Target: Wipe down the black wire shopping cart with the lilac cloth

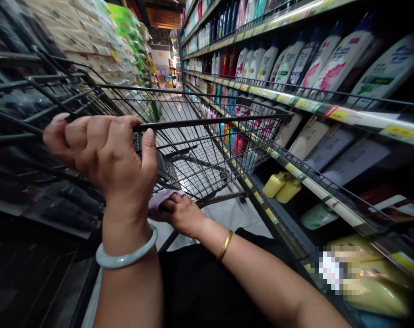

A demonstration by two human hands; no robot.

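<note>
A black wire shopping cart stands in front of me in a shop aisle, its basket showing bare wire mesh. My left hand, with a pale bangle at the wrist, is wrapped round the cart's dark handlebar. Lower down, my right hand, with a gold bracelet, presses a light purple cloth against the near side of the cart. Part of that cloth and the right fingertips are hidden behind my left wrist and the fold.
Shelves of shampoo bottles run close along the right. Stacked packages line the left side, beside dark wire racks. Tiled floor stretches ahead down the aisle. Yellow bottles sit on a low shelf.
</note>
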